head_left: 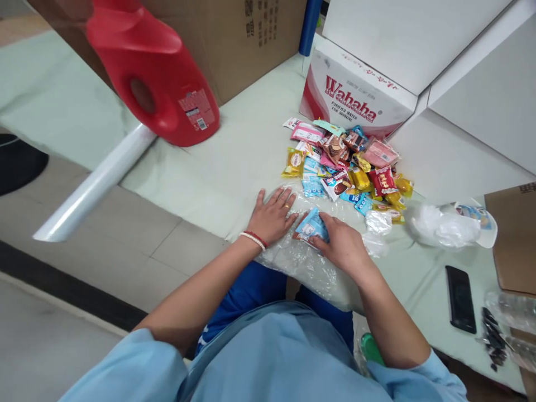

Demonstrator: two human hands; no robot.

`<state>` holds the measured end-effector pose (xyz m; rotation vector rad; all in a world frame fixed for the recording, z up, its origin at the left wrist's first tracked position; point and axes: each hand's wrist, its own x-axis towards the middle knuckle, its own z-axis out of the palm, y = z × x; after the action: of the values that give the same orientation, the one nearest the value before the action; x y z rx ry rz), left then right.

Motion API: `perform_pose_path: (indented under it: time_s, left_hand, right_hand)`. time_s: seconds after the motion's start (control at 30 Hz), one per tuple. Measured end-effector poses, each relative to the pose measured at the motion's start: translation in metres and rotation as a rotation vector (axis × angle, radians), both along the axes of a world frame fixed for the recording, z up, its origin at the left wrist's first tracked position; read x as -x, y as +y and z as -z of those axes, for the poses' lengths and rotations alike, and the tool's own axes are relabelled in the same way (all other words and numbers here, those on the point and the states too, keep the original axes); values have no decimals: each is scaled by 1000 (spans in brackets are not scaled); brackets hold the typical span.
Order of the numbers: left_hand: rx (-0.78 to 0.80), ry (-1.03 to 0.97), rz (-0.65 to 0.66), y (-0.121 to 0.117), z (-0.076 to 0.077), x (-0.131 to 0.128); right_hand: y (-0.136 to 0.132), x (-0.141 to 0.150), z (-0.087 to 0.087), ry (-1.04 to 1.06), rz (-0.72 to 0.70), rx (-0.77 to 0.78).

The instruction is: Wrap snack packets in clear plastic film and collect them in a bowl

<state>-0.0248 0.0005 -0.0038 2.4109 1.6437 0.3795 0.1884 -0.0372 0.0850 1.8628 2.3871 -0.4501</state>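
left hand [272,219] palm down, fingers spread, laid on clear plastic sheet [312,273] by the near edge of the counter [234,162]; red and white bands [254,240] at that wrist. right hand [345,244] curled, thumb and fingers gripping the right side of a blue packet [312,224], which sits on the sheet between the two hands. left fingertips just beside the packet. forearms come in from lower left and lower right, converging, both wrists low over the counter.

near edge runs diagonally, lap right below it, plastic draping toward the lap. ahead of the hands, snack pile [347,173] sits close, backed by the wahaha box [355,97], so forward reach is tight there. more room to the left: wide stretch of pale green cloth between left hand and red jug [167,78]. shiny tube [96,184] by the jug juts past the edge over the floor. right side: crumpled white plastic [439,228] beside the pile, then pale cloth, black phone [460,298] nearer the edge, well apart from right hand.
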Motion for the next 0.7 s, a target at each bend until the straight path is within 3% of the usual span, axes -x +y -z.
perform_pose_path:
  time_s: [0.37,0.5,0.57,0.7]
  left_hand:
    - [50,-79,0,5,-2,8]
    - [-30,-115,-25,-4,-13,27]
    - [-138,-96,30,-15,-16,37]
    - [-182,-95,316,-39,-16,54]
  right_hand:
    - [-8,0,8,81,-84,-5]
    - [-22,-24,1,270,-22,-213]
    - [-39,-37,-1,354,-76,-290]
    - [-79,-51,15,308,-270,-209]
